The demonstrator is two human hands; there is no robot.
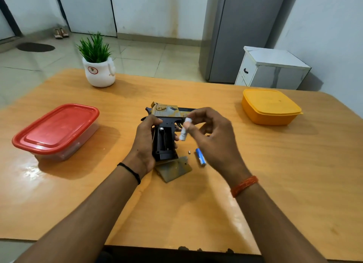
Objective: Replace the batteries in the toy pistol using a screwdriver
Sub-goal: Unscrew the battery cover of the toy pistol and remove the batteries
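Note:
The black and gold toy pistol [167, 113] lies on its side at the middle of the table, its grip pointing toward me. My left hand [144, 143] grips the pistol's handle, where the battery compartment [164, 140] is open and looks empty. Just to the right of the compartment, my right hand [208, 133] pinches a white battery [184, 130] between thumb and fingers. On the table below that hand lie a blue battery [200, 156], a small screw [189, 152] and the removed gold cover plate [173, 169]. No screwdriver is visible.
A red-lidded clear container [57, 129] sits at the left of the wooden table [275, 174], a closed yellow box [270, 105] at the right. A white pot with a green plant [99, 66] stands at the far edge.

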